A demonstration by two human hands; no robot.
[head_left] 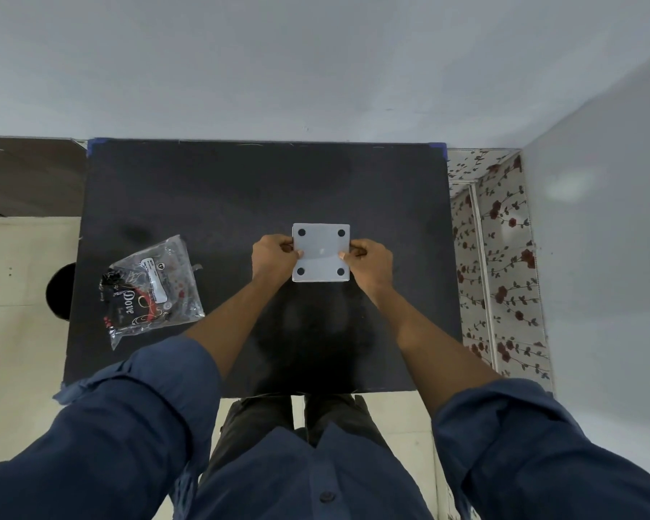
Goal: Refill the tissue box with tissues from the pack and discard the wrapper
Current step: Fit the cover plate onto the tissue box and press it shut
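off to the left on the black table [203, 189], a crumpled clear wrapper [151, 290], seemingly emptied and parked out of the working area, not yet discarded. at centre, left hand [273, 258] pinching the left edge of the white tissue box [321, 252]. box turned underside up, four dark feet showing, probably to close the base after loading. right hand [368, 261] pinching the opposite edge, steadying and squaring the panel.
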